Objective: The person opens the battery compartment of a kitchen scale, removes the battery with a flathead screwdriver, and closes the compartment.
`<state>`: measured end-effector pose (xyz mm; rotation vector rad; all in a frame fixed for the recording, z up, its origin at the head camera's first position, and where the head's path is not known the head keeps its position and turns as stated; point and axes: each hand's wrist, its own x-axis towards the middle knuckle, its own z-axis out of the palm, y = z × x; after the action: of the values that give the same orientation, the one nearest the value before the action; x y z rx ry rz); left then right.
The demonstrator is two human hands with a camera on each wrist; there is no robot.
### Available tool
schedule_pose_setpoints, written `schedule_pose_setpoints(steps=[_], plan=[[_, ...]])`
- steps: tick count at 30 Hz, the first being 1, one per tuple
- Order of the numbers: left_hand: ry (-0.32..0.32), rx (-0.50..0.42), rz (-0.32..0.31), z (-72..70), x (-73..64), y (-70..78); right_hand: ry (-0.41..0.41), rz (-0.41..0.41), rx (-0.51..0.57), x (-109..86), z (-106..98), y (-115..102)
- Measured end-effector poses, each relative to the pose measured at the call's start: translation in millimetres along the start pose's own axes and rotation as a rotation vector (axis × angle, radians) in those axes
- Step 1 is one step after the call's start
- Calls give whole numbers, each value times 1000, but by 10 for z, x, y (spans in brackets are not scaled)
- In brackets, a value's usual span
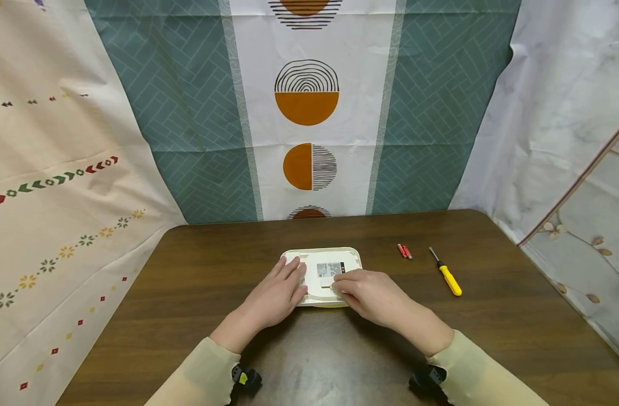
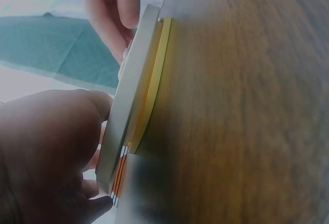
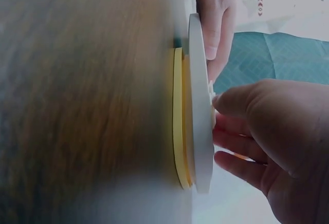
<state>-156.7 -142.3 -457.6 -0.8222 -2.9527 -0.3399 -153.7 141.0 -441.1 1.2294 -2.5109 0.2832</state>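
A white plastic device (image 1: 312,257) with rounded corners lies on the table, its labelled face up. Yellow parts (image 3: 178,116) show beneath its white edge (image 2: 126,103) in both wrist views. My left hand (image 1: 271,296) rests on the device's left side with fairly straight fingers. On the right, my right hand (image 1: 372,293) pinches a small white cover (image 1: 327,282) just below the grey printed label (image 1: 330,269). The right fingertips hide part of that cover, and whether it sits flush or lifted I cannot tell.
Two small red batteries (image 1: 405,251) lie side by side to the right of the device. Farther right is a screwdriver (image 1: 449,279) with a yellow handle, its tip pointing away. Patterned cloths (image 1: 203,141) hang behind the brown wooden table (image 1: 198,265).
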Motion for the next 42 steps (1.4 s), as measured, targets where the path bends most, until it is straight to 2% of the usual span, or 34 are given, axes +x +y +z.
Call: schedule_pose_setpoints(steps=[8,32,42], plan=[[-6,2,0,-2,-1,1,-10,-11,4,-45,19,36],[2,13,16,2,6,-1,-4,-67,-89,-49,18,12],[13,13,22,9,-2,-3,7,-64,-45,-53,19,35]])
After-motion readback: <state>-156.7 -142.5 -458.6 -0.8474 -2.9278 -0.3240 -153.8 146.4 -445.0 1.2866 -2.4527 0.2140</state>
